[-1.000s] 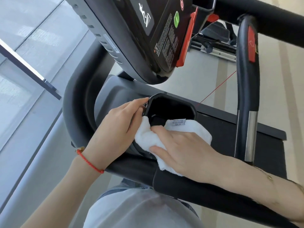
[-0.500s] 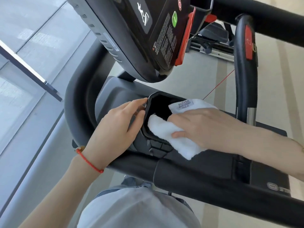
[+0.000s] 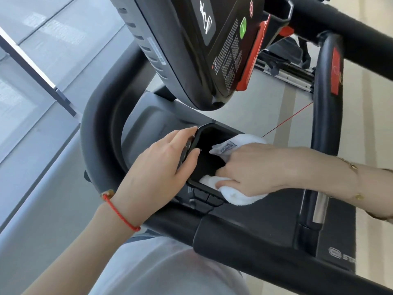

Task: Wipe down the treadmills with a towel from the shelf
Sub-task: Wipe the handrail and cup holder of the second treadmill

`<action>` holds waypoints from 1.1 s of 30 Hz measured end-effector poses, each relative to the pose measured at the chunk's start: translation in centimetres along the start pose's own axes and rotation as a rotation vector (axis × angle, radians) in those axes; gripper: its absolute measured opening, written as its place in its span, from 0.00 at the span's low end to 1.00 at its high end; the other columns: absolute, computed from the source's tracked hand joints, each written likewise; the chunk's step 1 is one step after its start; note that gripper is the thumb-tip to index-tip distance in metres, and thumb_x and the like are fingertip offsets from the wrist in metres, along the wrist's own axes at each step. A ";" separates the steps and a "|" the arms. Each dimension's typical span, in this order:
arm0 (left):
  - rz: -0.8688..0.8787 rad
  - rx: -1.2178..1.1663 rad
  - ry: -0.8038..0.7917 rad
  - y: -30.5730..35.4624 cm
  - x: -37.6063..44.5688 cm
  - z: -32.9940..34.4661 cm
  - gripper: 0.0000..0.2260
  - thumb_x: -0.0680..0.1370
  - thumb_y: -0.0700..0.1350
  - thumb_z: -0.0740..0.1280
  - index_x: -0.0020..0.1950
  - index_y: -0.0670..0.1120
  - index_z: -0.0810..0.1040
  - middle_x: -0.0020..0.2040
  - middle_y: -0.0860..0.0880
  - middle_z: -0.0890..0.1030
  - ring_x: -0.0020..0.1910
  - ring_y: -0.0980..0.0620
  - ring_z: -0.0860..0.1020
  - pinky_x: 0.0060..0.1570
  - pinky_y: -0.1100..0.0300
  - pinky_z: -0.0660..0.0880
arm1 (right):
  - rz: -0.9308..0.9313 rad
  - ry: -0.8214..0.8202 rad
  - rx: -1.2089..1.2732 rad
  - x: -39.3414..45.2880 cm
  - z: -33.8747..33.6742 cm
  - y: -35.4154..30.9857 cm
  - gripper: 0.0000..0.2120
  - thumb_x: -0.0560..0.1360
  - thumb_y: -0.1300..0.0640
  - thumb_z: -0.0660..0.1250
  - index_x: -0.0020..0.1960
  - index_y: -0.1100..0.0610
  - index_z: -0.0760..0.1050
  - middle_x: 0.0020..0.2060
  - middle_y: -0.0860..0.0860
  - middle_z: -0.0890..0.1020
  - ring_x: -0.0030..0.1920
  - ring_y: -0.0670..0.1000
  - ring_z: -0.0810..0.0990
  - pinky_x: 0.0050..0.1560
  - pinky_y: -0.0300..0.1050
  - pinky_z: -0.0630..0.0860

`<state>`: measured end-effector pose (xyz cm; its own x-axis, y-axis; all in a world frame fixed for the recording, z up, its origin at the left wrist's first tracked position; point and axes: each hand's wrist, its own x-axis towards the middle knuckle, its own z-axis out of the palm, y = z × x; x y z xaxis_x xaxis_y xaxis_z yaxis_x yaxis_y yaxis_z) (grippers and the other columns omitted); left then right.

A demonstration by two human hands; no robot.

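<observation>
I stand at a black treadmill (image 3: 100, 133) and look down at its console tray. A deep black cup holder (image 3: 207, 143) is set in the tray. My right hand (image 3: 248, 167) grips a white towel (image 3: 238, 198) and presses it into the holder's right side; the towel's label sticks up by my fingers. My left hand (image 3: 157, 173) rests on the holder's left rim, thumb over the edge and fingers along the outside.
The tilted console (image 3: 202, 50) with a green button and red safety clip hangs above the tray. A black upright handle (image 3: 325, 103) with a red patch stands at right. A thick handlebar (image 3: 255, 241) crosses in front of my body. Glass wall at left.
My right hand has carried the towel from the holder's near rim up and to the right, then pushed it down inside the holder. My left hand has stayed on the left rim.
</observation>
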<state>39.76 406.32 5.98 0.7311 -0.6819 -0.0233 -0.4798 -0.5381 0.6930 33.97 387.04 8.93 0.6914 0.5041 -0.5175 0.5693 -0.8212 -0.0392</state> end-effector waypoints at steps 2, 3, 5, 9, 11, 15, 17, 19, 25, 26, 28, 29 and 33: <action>-0.012 0.005 -0.003 -0.1 0.0 0.0 0.23 0.81 0.55 0.57 0.75 0.52 0.67 0.63 0.56 0.77 0.57 0.54 0.77 0.55 0.55 0.76 | 0.049 0.084 0.059 -0.8 0.0 -0.2 0.13 0.80 0.54 0.49 0.37 0.48 0.57 0.29 0.47 0.78 0.35 0.50 0.70 0.54 0.16 0.41; -0.017 0.010 -0.009 -0.1 -0.1 0.0 0.23 0.81 0.55 0.57 0.76 0.52 0.66 0.62 0.56 0.77 0.56 0.55 0.77 0.54 0.56 0.76 | 0.083 0.098 0.109 -1.4 0.2 -0.3 0.13 0.80 0.53 0.48 0.37 0.49 0.58 0.26 0.48 0.73 0.33 0.52 0.71 0.57 0.21 0.54; -0.025 0.018 -0.029 -0.1 -0.2 0.0 0.23 0.81 0.55 0.57 0.76 0.53 0.64 0.60 0.57 0.77 0.55 0.55 0.77 0.53 0.56 0.77 | 0.145 0.089 0.184 -2.8 0.5 -0.3 0.18 0.81 0.47 0.43 0.37 0.50 0.63 0.27 0.46 0.68 0.36 0.53 0.74 0.51 0.40 0.71; -0.037 0.004 -0.058 -0.1 -0.2 -0.2 0.24 0.80 0.56 0.56 0.77 0.55 0.62 0.63 0.58 0.77 0.57 0.55 0.78 0.53 0.54 0.78 | 0.187 0.108 0.157 -4.6 0.5 -0.8 0.24 0.80 0.42 0.43 0.46 0.51 0.74 0.39 0.45 0.78 0.47 0.50 0.75 0.53 0.47 0.72; -0.041 -0.006 -0.075 -0.2 -0.3 -0.2 0.25 0.79 0.57 0.57 0.77 0.55 0.61 0.63 0.57 0.77 0.57 0.55 0.78 0.56 0.51 0.78 | 0.171 0.084 0.117 -4.0 0.3 -0.6 0.25 0.80 0.42 0.39 0.47 0.49 0.74 0.41 0.44 0.79 0.49 0.49 0.75 0.55 0.46 0.70; -0.049 -0.019 -0.076 -0.2 -0.3 0.0 0.27 0.78 0.58 0.57 0.77 0.57 0.60 0.62 0.57 0.78 0.57 0.53 0.78 0.56 0.49 0.77 | 0.067 -0.120 0.071 -0.4 -0.1 0.0 0.19 0.82 0.48 0.42 0.46 0.52 0.69 0.45 0.52 0.80 0.52 0.55 0.76 0.58 0.51 0.71; -0.055 -0.023 -0.065 -0.1 -0.4 0.0 0.26 0.78 0.59 0.57 0.76 0.59 0.60 0.60 0.59 0.78 0.56 0.54 0.78 0.56 0.49 0.77 | 0.060 -0.218 0.061 0.6 -0.3 0.2 0.20 0.83 0.49 0.43 0.52 0.54 0.73 0.50 0.53 0.80 0.55 0.56 0.76 0.56 0.49 0.70; -0.058 -0.025 -0.063 -0.1 -0.5 0.0 0.26 0.78 0.58 0.58 0.76 0.59 0.60 0.59 0.59 0.79 0.55 0.54 0.78 0.55 0.48 0.77 | 0.056 -0.187 0.046 0.4 -0.3 0.2 0.22 0.82 0.49 0.43 0.52 0.55 0.75 0.48 0.52 0.81 0.53 0.56 0.76 0.53 0.46 0.67; -0.065 -0.011 -0.071 -0.2 -0.3 0.1 0.26 0.78 0.57 0.58 0.77 0.59 0.59 0.56 0.56 0.80 0.54 0.52 0.79 0.55 0.48 0.77 | 0.162 0.168 0.090 -3.0 1.0 -0.5 0.19 0.82 0.47 0.45 0.39 0.52 0.66 0.32 0.47 0.70 0.39 0.52 0.70 0.50 0.46 0.69; -0.065 -0.013 -0.068 -0.2 -0.3 0.2 0.26 0.78 0.57 0.58 0.77 0.59 0.59 0.56 0.56 0.80 0.54 0.52 0.79 0.55 0.48 0.78 | 0.184 0.234 0.111 -3.7 1.4 -0.6 0.19 0.82 0.46 0.46 0.39 0.52 0.67 0.33 0.47 0.72 0.39 0.51 0.70 0.49 0.46 0.68; -0.065 -0.011 -0.064 -0.3 -0.3 0.3 0.26 0.78 0.57 0.59 0.77 0.59 0.59 0.57 0.57 0.80 0.54 0.52 0.80 0.55 0.48 0.78 | 0.209 0.362 0.135 -4.6 2.4 -0.9 0.20 0.83 0.46 0.49 0.41 0.54 0.71 0.36 0.48 0.75 0.41 0.53 0.72 0.48 0.47 0.70; -0.064 -0.005 -0.063 -0.3 -0.3 0.3 0.26 0.79 0.56 0.59 0.77 0.59 0.59 0.58 0.57 0.80 0.54 0.52 0.80 0.56 0.48 0.78 | 0.218 0.433 0.137 -4.8 3.1 -1.1 0.20 0.83 0.47 0.50 0.42 0.56 0.74 0.37 0.50 0.76 0.42 0.54 0.74 0.48 0.48 0.72; -0.050 0.014 -0.043 -0.3 -0.4 0.6 0.26 0.79 0.57 0.59 0.77 0.59 0.59 0.60 0.57 0.80 0.58 0.52 0.79 0.57 0.48 0.77 | 0.282 0.783 -0.032 -5.0 5.5 -1.6 0.17 0.82 0.53 0.61 0.49 0.65 0.81 0.43 0.57 0.82 0.49 0.59 0.81 0.54 0.54 0.76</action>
<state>39.31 406.48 5.36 0.7330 -0.6744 -0.0890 -0.4501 -0.5789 0.6799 27.16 384.41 6.91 0.9124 0.3309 0.2408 0.3329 -0.9424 0.0336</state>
